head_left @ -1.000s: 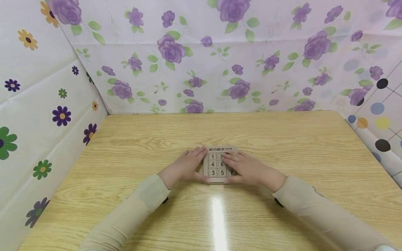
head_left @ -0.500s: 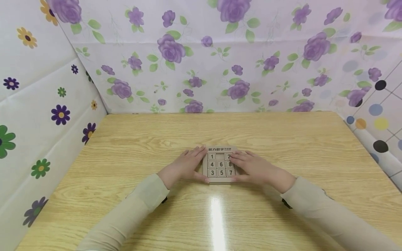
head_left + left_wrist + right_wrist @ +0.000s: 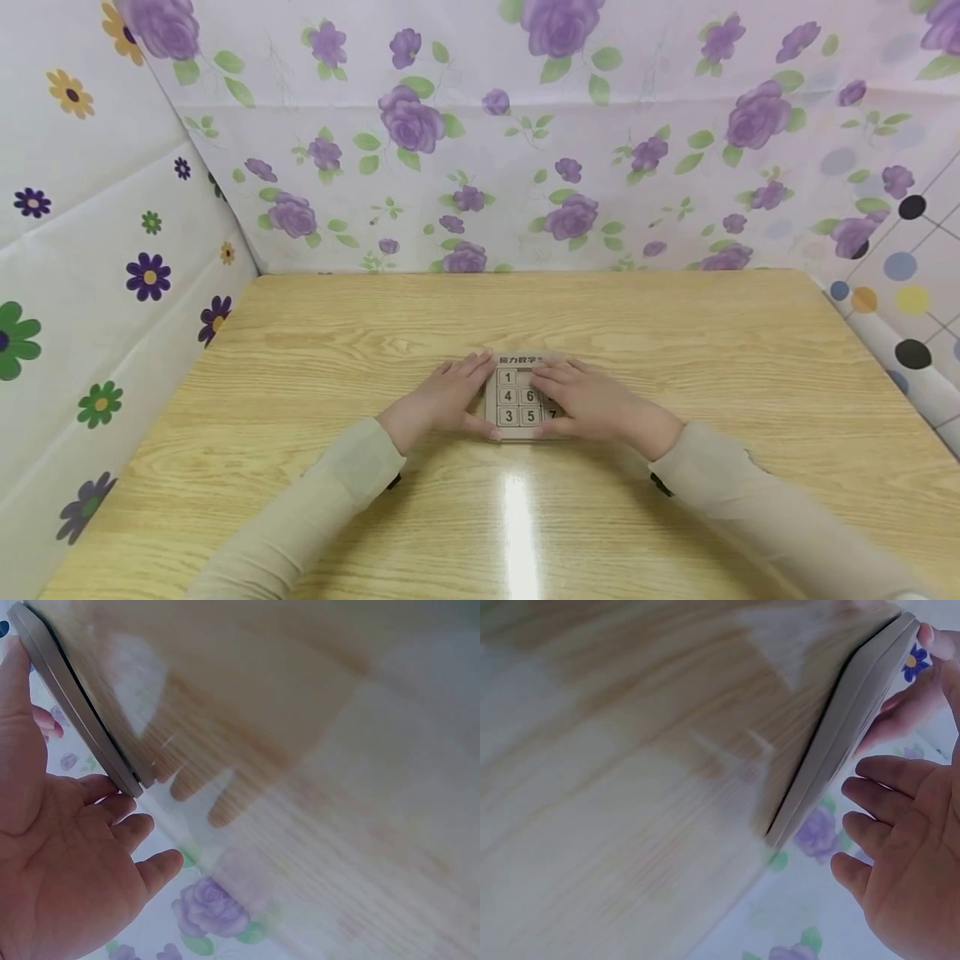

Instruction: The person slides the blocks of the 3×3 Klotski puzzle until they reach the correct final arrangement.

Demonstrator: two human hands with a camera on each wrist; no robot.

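A wooden number slide puzzle [image 3: 517, 433] lies flat on the table, with black-numbered square tiles. The tile 1 [image 3: 507, 377] sits at top left, with a gap to its right; 4 and 6 fill the row below, 3, 5 and 7 the bottom one. My left hand [image 3: 442, 397] holds the left side, thumb at the near corner and fingertips by the far corner. Over the right column lies my right hand [image 3: 592, 404], fingers extended and tips over the gap, thumb by the near edge. It hides the top right tile. Edge-on, the puzzle shows in the right wrist view.
The glossy wood-grain table [image 3: 337, 508] reflects a bright streak of light in front of the puzzle. A purple-flowered cloth [image 3: 480, 225] hangs behind it. Patterned cloths also line the left and right sides.
My right hand slid tile 2 rightward from top middle to top right, opening the gap. It then moved back left over the puzzle. The left hand stays in place.
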